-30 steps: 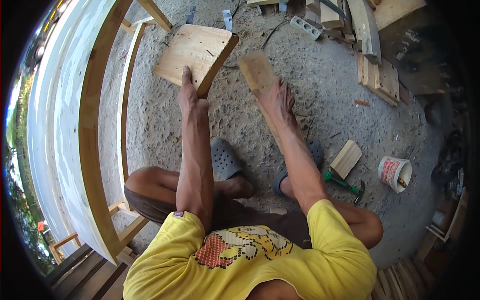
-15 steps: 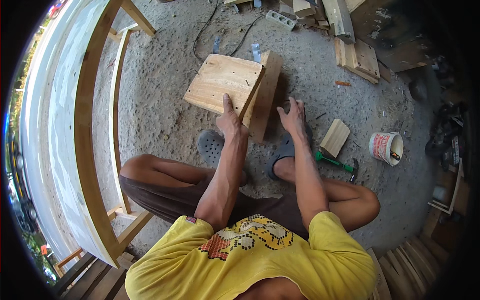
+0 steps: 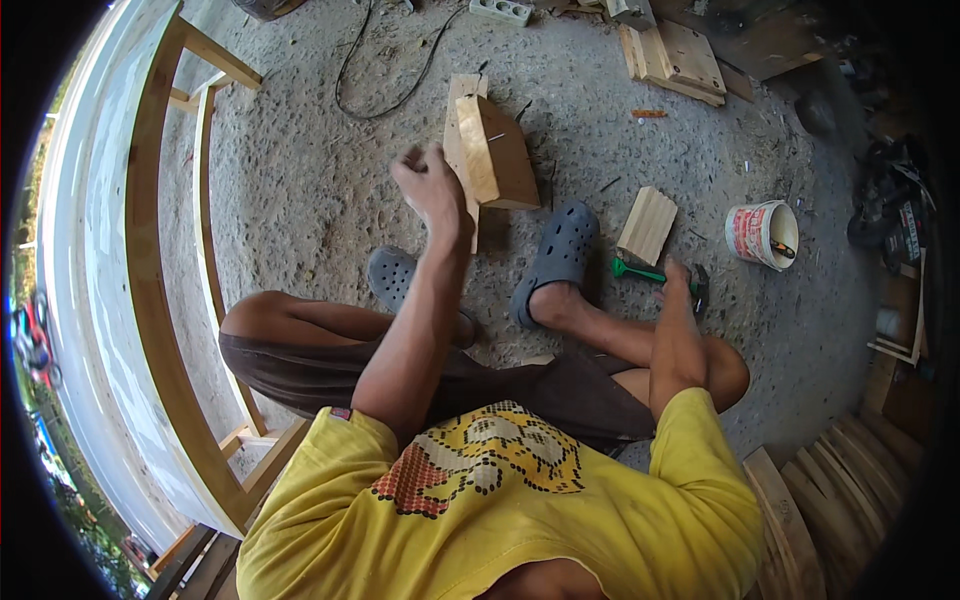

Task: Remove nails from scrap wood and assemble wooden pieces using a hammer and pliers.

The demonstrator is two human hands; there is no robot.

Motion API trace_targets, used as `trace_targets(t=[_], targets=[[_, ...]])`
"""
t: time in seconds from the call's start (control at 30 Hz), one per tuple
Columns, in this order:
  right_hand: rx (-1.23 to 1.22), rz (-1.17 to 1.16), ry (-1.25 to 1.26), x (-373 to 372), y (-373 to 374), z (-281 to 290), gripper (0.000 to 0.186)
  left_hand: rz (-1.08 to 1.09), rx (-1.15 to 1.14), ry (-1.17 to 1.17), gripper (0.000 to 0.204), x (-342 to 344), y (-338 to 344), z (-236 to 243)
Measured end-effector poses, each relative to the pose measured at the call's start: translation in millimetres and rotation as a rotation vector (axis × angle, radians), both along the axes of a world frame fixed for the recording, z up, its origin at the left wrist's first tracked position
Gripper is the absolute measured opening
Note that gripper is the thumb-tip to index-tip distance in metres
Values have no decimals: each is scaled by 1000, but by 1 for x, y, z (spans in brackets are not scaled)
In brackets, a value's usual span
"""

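Note:
My left hand [image 3: 430, 185] hovers just left of a joined wooden piece, its fingers loosely bent and smeared by motion. A thick board [image 3: 482, 160] stands tilted with its pale edge facing up and a nail showing on its darker face. A longer, narrower board [image 3: 463, 98] runs along its left side. More dark nails stick out around the far right of the piece. Over at the right, my right hand [image 3: 676, 278] is closed round the handle of a green hammer [image 3: 637, 270] beside my shin. The fingertips are partly hidden from view.
A small grooved wood block [image 3: 648, 225] lies beyond the hammer. A white bucket [image 3: 750, 235] holding a tool stands to the right. Stacked boards [image 3: 690, 60] and a power strip [image 3: 500, 12] with a black cable lie farther off. A wooden frame [image 3: 150, 250] rises at the left.
My left hand has let go of the wooden piece, which has turned and now stands tilted on the ground. My right hand has moved right and toward me onto the hammer.

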State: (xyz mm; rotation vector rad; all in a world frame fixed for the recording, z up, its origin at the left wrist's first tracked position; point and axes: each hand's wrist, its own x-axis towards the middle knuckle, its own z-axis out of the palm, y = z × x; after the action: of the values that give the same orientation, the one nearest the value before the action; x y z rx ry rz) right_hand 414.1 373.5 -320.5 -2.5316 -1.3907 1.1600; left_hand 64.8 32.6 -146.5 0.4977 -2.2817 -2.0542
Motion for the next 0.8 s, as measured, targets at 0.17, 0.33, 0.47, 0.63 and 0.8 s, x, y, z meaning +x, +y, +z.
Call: trace_targets(t=[0.17, 0.33, 0.47, 0.63, 0.8], targets=[[-228, -178, 149, 10, 8, -59, 64, -287, -320, -240, 84, -41, -11, -20], [-170, -269, 368, 30, 13, -92, 56, -543, -333, -204, 92, 0, 3, -42], [-53, -232, 255, 50, 19, -102, 46, -579, -566, -286, 97, -25, 4, -59], [182, 668, -463, 59, 28, -67, 35, -629, -629, -287, 88, -53, 9, -84], [479, -435, 257, 10, -15, 8, 33, -687, -423, -269, 84, -81, -34, -79]])
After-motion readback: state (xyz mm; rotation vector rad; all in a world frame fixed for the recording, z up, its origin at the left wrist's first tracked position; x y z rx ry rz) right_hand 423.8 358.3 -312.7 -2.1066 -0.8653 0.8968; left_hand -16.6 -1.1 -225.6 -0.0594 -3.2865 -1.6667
